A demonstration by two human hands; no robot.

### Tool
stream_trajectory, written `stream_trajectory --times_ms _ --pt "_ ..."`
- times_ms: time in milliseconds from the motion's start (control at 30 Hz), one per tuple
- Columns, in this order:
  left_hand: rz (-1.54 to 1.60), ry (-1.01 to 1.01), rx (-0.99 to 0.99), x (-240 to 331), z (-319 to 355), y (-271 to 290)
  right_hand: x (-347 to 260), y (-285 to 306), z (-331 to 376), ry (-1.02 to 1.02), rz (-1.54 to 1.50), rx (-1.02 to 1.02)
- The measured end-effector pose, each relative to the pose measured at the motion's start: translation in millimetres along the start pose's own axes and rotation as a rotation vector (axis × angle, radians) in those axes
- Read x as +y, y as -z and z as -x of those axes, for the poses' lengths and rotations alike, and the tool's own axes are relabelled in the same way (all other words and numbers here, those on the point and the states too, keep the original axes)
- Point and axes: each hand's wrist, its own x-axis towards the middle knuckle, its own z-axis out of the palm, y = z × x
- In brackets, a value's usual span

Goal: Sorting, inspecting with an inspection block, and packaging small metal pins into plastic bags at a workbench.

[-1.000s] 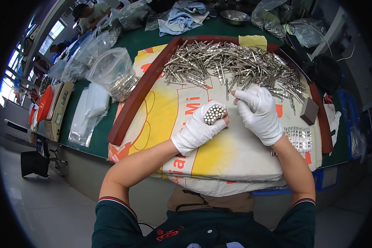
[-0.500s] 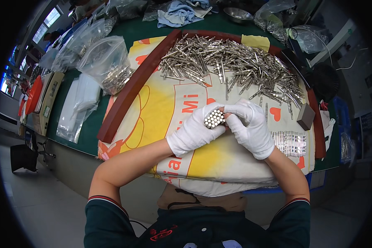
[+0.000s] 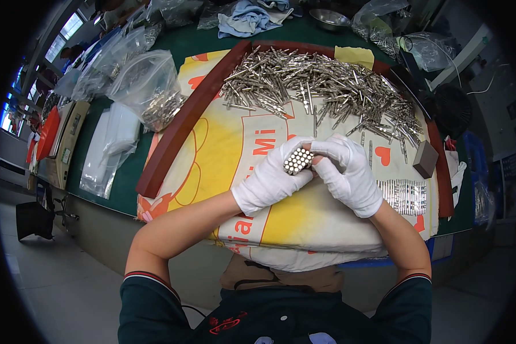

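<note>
My left hand (image 3: 271, 182), in a white glove with bare fingertips, wraps round a bundle of slim metal rods (image 3: 298, 161). The rods' round, bright ends face up toward me in a tight cluster. My right hand (image 3: 346, 176), gloved the same way, is curled against the bundle's right side, its thumb and forefinger at the edge. Beyond both hands spreads a big loose pile of stepped metal rods (image 3: 327, 86). Beside my right wrist, more rods lie side by side in a neat row (image 3: 404, 197).
A dark red wooden frame (image 3: 183, 135) borders the printed cloth (image 3: 212, 166). Near its right side stands a grey-brown block (image 3: 425, 159). Clear bags of metal parts (image 3: 160, 109) lie to the left, by a scale (image 3: 69, 137). A metal bowl (image 3: 330, 20) sits at the back.
Both hands stay together at the bundle, which has tilted slightly so that more of the rods' sides shows. The whole view has shifted a little.
</note>
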Motion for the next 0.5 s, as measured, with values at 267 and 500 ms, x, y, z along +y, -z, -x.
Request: stream_trajectory --times_ms 267,500 --pt "0.037 0.108 -0.057 -5.2 3.3 8.2 -9.8 -8.7 -19.7 0.233 0.549 -0.017" --pt "-0.208 -0.034 0.025 -29.7 5.3 11.7 -11.1 -22.9 -33.6 0.387 0.698 -0.098"
